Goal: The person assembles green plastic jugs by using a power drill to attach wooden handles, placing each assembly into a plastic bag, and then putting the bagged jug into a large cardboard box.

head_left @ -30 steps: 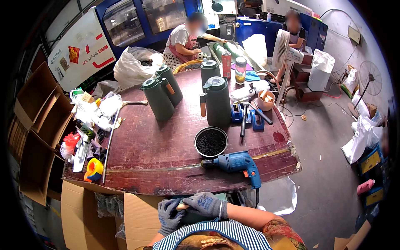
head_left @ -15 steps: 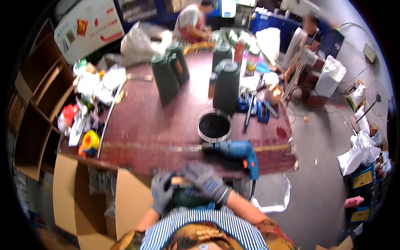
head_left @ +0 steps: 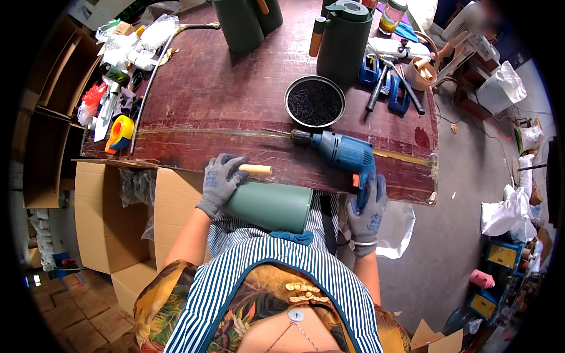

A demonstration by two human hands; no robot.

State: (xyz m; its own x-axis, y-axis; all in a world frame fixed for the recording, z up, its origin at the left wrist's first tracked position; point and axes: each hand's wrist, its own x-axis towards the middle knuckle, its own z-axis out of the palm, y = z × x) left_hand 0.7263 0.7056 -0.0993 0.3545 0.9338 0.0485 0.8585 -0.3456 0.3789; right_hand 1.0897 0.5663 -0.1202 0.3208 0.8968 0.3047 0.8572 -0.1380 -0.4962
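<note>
A green thermos jug (head_left: 273, 207) lies on its side across my lap, at the table's near edge. My left hand (head_left: 222, 183) is closed around its left end, beside the light wooden handle (head_left: 256, 169). My right hand (head_left: 368, 213) closes around the grip of a blue power drill (head_left: 346, 150) that lies on the table, its long bit pointing left. Both hands wear grey gloves, and the right fingers are partly hidden by the grip. Just beyond the drill sits a round tin (head_left: 316, 125) of black screws (head_left: 316, 100).
More green jugs (head_left: 345, 44) stand farther back on the dark red table (head_left: 200, 88). Hand tools (head_left: 378, 88) and a cup of wooden pieces (head_left: 420, 73) are at right. A yellow tape roll (head_left: 120, 133) lies at left. An open carton (head_left: 91, 217) stands below.
My right hand has left the jug and moved right to the drill's grip. The left hand stays on the jug. The view has tilted down toward my lap.
</note>
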